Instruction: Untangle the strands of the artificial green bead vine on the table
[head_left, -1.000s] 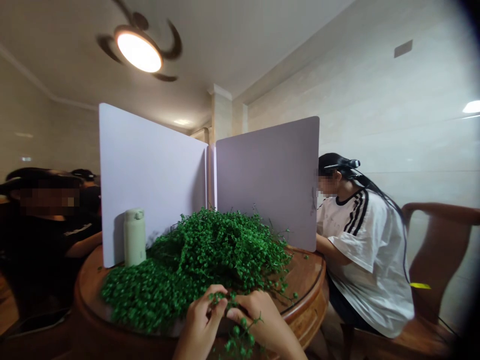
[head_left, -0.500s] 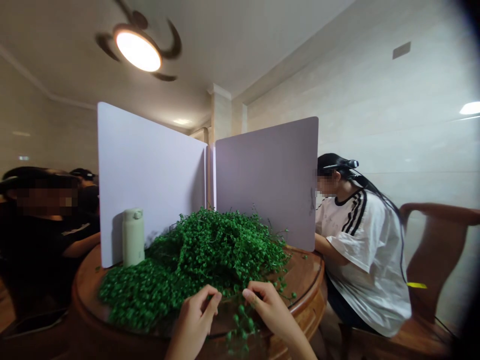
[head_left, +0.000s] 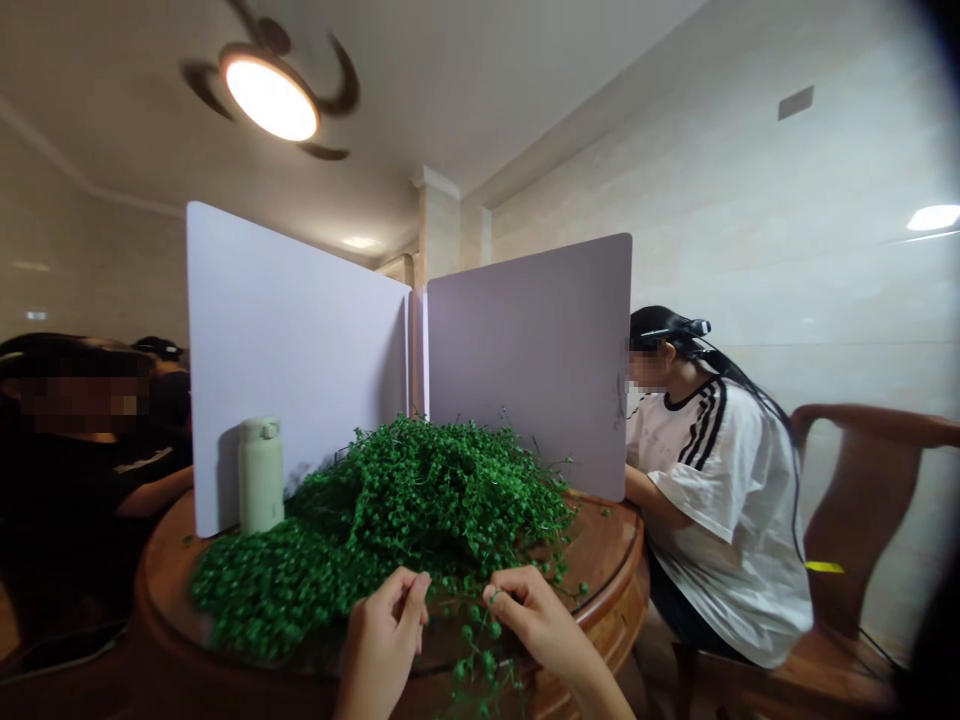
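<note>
A thin strand of bright green beaded vine (head_left: 478, 640) hangs down over the near edge of the counter, between the two hands. The right hand (head_left: 536, 625) pinches its upper stem between thumb and forefinger. The left hand (head_left: 382, 640) stands apart from the right, its fingertips drawn together just beside the strand; whether they grip a stem is too fine to tell.

Behind the hands, a large tangled mound of green beaded vines (head_left: 405, 510) spills across a round, glossy reddish-brown wooden counter (head_left: 604, 545). A pale green upright insulated bottle (head_left: 261, 478) stands against the mound's far left side. Two white upright divider panels (head_left: 292, 360) (head_left: 525, 360) meet in a corner behind it.

To the right, a co-worker in a white T-shirt with black stripes (head_left: 720, 500) sits on a reddish wooden chair (head_left: 862, 500), facing the far panel. Another person in black (head_left: 75, 470) sits at the left.
</note>
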